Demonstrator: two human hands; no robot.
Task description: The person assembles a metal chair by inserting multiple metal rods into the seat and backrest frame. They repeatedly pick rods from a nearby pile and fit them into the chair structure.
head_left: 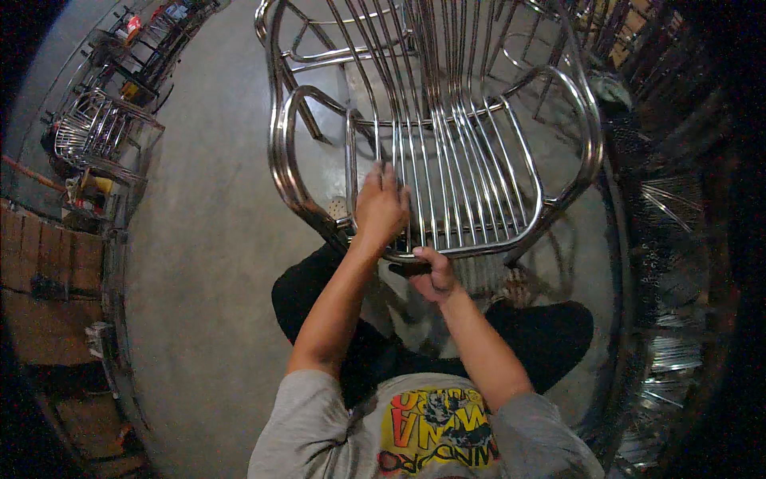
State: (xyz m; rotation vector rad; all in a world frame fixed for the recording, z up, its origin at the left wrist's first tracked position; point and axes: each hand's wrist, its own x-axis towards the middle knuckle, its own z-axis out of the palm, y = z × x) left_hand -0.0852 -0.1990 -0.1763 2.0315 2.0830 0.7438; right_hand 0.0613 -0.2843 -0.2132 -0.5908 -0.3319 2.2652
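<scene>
In front of me stands a shiny metal tube chair (536,223) with curved looped armrests. Long thin rods (469,168) run side by side along its seat and up its back. My left hand (383,206) lies over the rods at the left of the seat. Its fingers stretch forward, slightly blurred, and grasp nothing that I can see. At the middle of the seat's front rail (471,252), my right hand (435,278) grips the tube, thumb on top. Its other fingers are mostly hidden below. A dark patch shows beside them; I cannot tell what it is.
Another metal tube frame (319,57) is partly visible behind the chair. At the far left, a similar chair (92,132) stands near brown cardboard boxes (52,255). Bundles of metal rods (670,355) line the right side. My bent legs flank the chair's front on the concrete floor (203,263).
</scene>
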